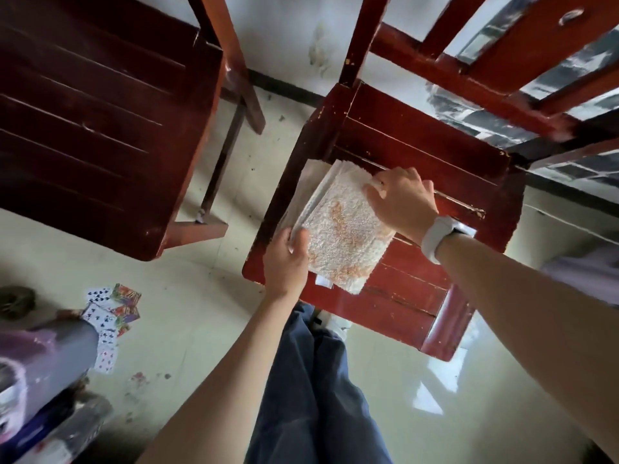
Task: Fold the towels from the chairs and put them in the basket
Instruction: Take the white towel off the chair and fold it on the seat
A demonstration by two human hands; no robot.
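Observation:
A white towel with an orange pattern point(341, 236) lies folded into a small thick rectangle on the seat of the red wooden chair point(418, 296) in the middle of the view. My left hand point(286, 259) grips the towel's near left edge, thumb on top. My right hand point(402, 199), with a white watch on the wrist, pinches the towel's far right corner. No basket is visible.
A second dark red chair point(100, 128) stands to the left with a bare seat. Playing cards point(110, 316) lie scattered on the pale tiled floor at lower left. A person in purple point(40, 370) sits at the left edge. My legs in blue trousers are below.

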